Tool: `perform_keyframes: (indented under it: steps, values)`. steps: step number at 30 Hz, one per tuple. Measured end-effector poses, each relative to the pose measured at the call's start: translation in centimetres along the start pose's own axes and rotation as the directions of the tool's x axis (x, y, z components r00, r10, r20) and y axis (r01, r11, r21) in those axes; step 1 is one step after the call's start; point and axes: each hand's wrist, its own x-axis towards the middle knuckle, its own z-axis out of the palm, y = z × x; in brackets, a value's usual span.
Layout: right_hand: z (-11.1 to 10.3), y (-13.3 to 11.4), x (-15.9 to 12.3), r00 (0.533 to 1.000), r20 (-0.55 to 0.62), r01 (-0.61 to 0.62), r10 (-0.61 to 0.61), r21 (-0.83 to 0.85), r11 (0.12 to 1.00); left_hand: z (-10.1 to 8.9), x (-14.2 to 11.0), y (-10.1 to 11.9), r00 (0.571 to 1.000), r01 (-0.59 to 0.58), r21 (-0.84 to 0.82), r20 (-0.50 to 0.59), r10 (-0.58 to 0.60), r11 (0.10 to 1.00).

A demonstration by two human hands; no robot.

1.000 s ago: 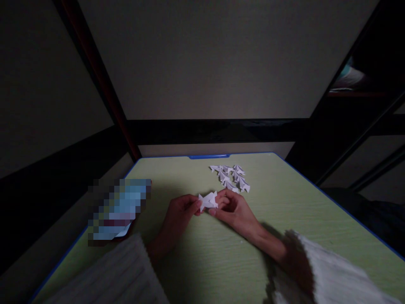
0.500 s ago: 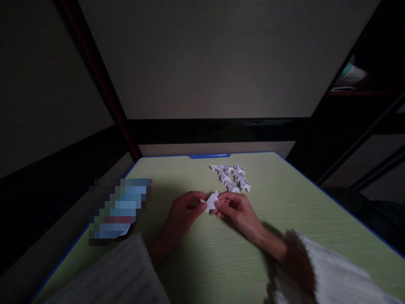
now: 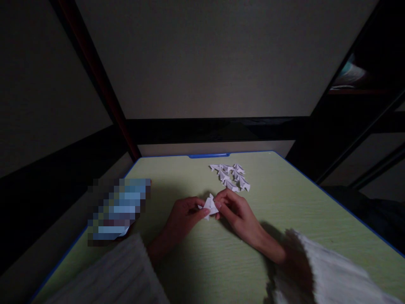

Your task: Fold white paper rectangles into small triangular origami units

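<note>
A small white folded paper piece (image 3: 210, 205), origami with pointed corners, is held up over the middle of the table. My left hand (image 3: 186, 216) pinches its left side between thumb and fingers. At its right edge, my right hand (image 3: 237, 213) has thumb and forefinger closed on the paper. Just beyond my hands, several similar folded paper figures (image 3: 243, 182) lie in a loose cluster on the table. The fingers behind the paper are partly hidden.
The light green table (image 3: 303, 219) has a blue rim and a blue handle (image 3: 209, 156) at its far edge. A device with a pixelated screen (image 3: 123, 207) lies on the left. Behind the table stands a pale panel (image 3: 215, 63).
The folded paper has turned and tilted in my fingers, with one point now facing up and another down. My right fingers have shifted up along its edge. The paper figures stay put.
</note>
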Motion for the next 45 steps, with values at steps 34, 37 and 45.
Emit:
perform_keyframes:
  steps: [34, 37, 45]
  values:
    - [0.4, 0.9, 0.6, 0.993, -0.049, -0.101, 0.105, 0.065, 0.993, -0.1, 0.1, -0.7, 0.999, -0.049, 0.093, 0.025, 0.047, 0.994]
    - [0.3, 1.0, 0.7, 0.989, -0.049, -0.133, 0.140, 0.135, 0.982, -0.1, 0.0, -0.7, 0.996, -0.067, 0.086, 0.063, 0.061, 0.994]
    - [0.3, 0.8, 1.0, 0.976, -0.039, -0.200, 0.216, 0.247, 0.948, 0.0, -0.1, -0.5, 0.990, -0.122, 0.120, 0.079, 0.113, 0.985]
